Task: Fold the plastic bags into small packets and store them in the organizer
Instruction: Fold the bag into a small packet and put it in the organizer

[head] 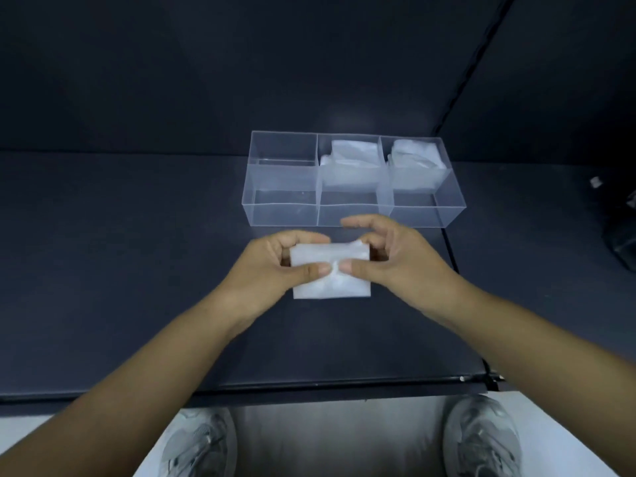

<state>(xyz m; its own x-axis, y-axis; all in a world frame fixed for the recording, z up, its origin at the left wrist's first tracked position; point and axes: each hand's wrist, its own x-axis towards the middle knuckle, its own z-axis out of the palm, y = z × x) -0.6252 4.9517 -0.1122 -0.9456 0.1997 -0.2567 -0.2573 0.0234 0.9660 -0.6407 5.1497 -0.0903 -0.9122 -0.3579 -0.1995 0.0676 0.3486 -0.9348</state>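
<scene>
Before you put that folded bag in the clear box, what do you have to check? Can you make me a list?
1. The left hand holds the bag: ok, it pinches one side.
2. The right hand holds it too: ok, it pinches the other side.
3. Bag folded small and flat: ok, a neat rectangle.
4. Free room in the organizer: ok, the left compartment looks empty; the other two hold packets.
5. Way to the organizer unblocked: ok, nothing lies between.
6. Fold stays shut when released: cannot tell.
</scene>
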